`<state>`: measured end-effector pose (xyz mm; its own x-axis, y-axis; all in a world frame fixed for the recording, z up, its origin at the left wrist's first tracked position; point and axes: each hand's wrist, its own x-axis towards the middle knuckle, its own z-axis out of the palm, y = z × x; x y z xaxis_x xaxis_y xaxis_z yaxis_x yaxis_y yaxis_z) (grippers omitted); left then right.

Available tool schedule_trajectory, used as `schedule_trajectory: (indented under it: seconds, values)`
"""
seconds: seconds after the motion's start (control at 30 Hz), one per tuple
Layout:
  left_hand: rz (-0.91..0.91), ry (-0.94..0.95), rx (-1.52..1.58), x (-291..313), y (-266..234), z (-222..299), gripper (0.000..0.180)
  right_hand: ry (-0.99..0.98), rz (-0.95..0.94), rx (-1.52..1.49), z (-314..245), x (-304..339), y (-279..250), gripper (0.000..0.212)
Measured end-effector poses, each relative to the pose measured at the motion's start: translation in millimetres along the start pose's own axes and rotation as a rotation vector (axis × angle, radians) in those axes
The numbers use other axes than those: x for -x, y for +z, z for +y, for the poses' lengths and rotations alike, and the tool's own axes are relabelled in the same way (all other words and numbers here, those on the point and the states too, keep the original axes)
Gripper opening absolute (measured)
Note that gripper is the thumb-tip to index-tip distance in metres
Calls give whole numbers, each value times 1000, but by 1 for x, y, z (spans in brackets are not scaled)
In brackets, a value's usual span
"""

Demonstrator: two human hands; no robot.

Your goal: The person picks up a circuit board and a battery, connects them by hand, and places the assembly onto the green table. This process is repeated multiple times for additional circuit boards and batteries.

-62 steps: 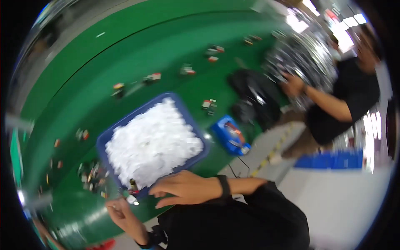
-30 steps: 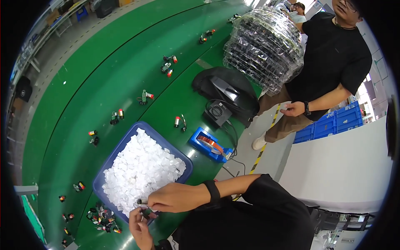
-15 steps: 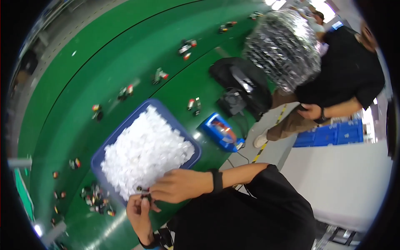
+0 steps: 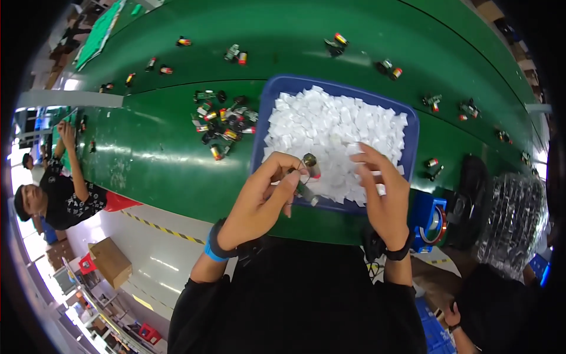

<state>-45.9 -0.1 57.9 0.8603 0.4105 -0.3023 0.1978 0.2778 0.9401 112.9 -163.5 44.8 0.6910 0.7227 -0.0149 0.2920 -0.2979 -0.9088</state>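
A small electronic assembly (image 4: 311, 168), with a dark round part, a cylinder and thin wires, hangs from my left hand (image 4: 259, 200), pinched between thumb and fingers. Part of a small circuit board seems to show below my fingertips. My right hand (image 4: 383, 197) is apart from it, fingers spread and curved, holding nothing that I can see. Both hands are over the near side of a blue plastic tray (image 4: 415, 138). Small white square pieces (image 4: 333, 127) are heaped in the tray, and some lie just beyond my right fingertips.
On the green table, a pile of similar assemblies (image 4: 227, 121) lies left of the tray. More sit spaced out along the far strip. At right are a blue tape dispenser (image 4: 421, 221), a black bag (image 4: 469, 197) and a silvery wrapped bundle (image 4: 512, 218). Other people are at both sides.
The view has swung round, so the tray now lies straight ahead. My hands were close together at the small part; my right hand has come away while my left keeps hold.
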Motion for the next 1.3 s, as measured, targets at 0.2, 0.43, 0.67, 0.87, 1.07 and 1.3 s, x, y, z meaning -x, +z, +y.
schedule_trajectory:
  seconds: [0.2, 0.43, 0.67, 0.87, 1.07, 1.3]
  values:
    - [-152, 15, -134, -6, 4, -1, 17, 22, -258, -324, -15, 3, 11, 28]
    - [-177, 54, -337, -3, 10, -3, 20, -42, -254, -250, -9, 4, 2, 31]
    - [-296, -71, -306, -11, 0, 3, 27, -59, -276, -241, -12, 0, -4, 31]
    - [-172, 45, -583, -9, 4, -3, 40, -189, -417, 28, -16, -3, -11, 31]
    - [-129, 72, -355, -7, 4, 5, 45, -459, -250, -2, -12, -1, -7, 27]
    - [-298, -132, 5, -12, -4, 3, 43, -570, -114, 186, -14, 6, -7, 27]
